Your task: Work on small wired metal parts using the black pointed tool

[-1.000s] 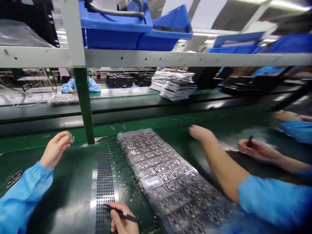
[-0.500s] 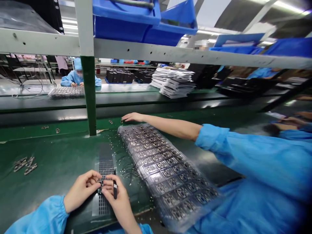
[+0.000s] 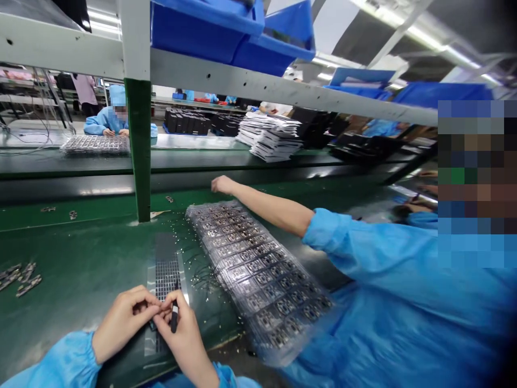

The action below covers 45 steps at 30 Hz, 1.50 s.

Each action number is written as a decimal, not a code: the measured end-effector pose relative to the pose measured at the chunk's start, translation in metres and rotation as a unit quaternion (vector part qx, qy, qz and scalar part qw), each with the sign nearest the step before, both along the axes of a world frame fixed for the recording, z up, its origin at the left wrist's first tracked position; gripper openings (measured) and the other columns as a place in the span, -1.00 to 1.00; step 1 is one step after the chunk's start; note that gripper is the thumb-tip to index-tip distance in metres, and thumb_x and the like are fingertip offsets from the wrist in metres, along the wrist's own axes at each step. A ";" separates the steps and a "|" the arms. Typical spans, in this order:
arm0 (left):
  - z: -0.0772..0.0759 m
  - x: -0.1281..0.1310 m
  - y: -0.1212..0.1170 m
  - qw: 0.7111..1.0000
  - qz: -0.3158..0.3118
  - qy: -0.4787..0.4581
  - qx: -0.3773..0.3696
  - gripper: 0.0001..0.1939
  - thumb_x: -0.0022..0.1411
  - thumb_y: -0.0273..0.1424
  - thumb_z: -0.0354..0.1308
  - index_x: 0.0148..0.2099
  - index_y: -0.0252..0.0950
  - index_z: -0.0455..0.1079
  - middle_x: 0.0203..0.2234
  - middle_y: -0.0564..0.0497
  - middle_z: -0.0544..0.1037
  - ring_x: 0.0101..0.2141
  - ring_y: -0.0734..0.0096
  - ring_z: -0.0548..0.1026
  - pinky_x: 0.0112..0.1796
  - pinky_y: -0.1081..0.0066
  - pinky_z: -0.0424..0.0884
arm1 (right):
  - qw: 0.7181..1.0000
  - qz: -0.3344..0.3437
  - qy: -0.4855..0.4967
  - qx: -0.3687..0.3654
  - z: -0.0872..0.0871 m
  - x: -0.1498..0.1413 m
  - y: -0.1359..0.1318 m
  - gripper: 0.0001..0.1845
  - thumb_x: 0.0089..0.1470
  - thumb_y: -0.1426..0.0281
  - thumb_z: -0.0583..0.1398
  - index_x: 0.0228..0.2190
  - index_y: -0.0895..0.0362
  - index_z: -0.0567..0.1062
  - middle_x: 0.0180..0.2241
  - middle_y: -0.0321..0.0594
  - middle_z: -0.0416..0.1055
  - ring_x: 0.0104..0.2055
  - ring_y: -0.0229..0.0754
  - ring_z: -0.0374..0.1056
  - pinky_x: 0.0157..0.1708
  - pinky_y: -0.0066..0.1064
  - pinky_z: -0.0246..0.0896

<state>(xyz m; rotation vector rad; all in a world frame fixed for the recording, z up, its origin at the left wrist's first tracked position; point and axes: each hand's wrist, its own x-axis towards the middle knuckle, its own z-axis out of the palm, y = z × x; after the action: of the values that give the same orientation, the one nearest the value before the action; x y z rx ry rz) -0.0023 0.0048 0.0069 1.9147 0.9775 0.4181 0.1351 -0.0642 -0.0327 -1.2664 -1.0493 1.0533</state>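
Observation:
Near the front edge of the green bench, my left hand point(image 3: 126, 319) is closed, thumb and fingertips pinching a small dark part mostly hidden by the fingers. My right hand point(image 3: 181, 330) meets it at the fingertips and grips slim black tweezers point(image 3: 174, 318) with a white band, pointing up and away. Beneath both hands lies a clear sheet point(image 3: 152, 345) bearing a grid of small black stickers point(image 3: 167, 272). To the right, a stack of clear plastic trays point(image 3: 258, 269) holds many small circuit boards in rows.
A co-worker's arm point(image 3: 274, 210) reaches over the trays from the right, hand closed. Loose metal-looking parts point(image 3: 25, 276) lie at left. Small white bits and dark strands litter the bench beside the trays. A green-and-white post point(image 3: 139, 151) and shelf with blue bins point(image 3: 205, 32) stand ahead.
My view has swung slightly right. My fingertips have drawn closer together over the small part. The co-worker's hand has closed and lifted from the bench, where a small part lay under it.

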 end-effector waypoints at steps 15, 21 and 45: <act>-0.008 -0.004 0.005 0.999 -0.012 -0.042 0.006 -0.77 0.21 -0.23 0.06 -0.27 -0.13 0.53 -0.34 0.03 0.53 -0.28 0.31 0.46 -0.22 0.46 0.32 | 0.989 -0.003 0.144 -0.037 0.003 -0.003 0.006 -0.71 -0.15 0.34 0.29 -0.40 0.04 0.27 -0.53 -0.45 0.30 -0.49 -0.28 0.29 -0.49 -0.47 0.22; -0.003 -0.002 0.004 0.999 -0.009 -0.050 0.008 -0.79 0.20 -0.27 0.08 -0.25 -0.10 0.54 -0.35 0.04 0.54 -0.29 0.31 0.47 -0.23 0.47 0.34 | 0.984 -0.010 0.168 -0.054 0.008 -0.003 0.006 -0.66 -0.19 0.24 0.32 -0.43 0.02 0.27 -0.57 -0.44 0.31 -0.50 -0.26 0.28 -0.52 -0.46 0.21; -0.004 0.000 0.001 0.995 0.084 -0.051 -0.013 -0.83 0.14 -0.34 0.12 -0.37 -0.33 0.46 -0.50 0.06 0.52 -0.49 0.51 0.41 -0.43 0.55 0.31 | 0.993 -0.022 0.104 -0.055 0.012 0.001 -0.004 -0.69 -0.11 0.34 0.31 -0.33 0.08 0.33 -0.42 -0.31 0.42 -0.40 -0.24 0.40 -0.36 -0.41 0.38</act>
<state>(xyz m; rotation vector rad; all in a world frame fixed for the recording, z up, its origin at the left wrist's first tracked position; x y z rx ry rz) -0.0026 0.0056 0.0030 1.7771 1.0755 0.5919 0.1366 -0.0678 -0.0207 -1.2319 -0.8113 1.1954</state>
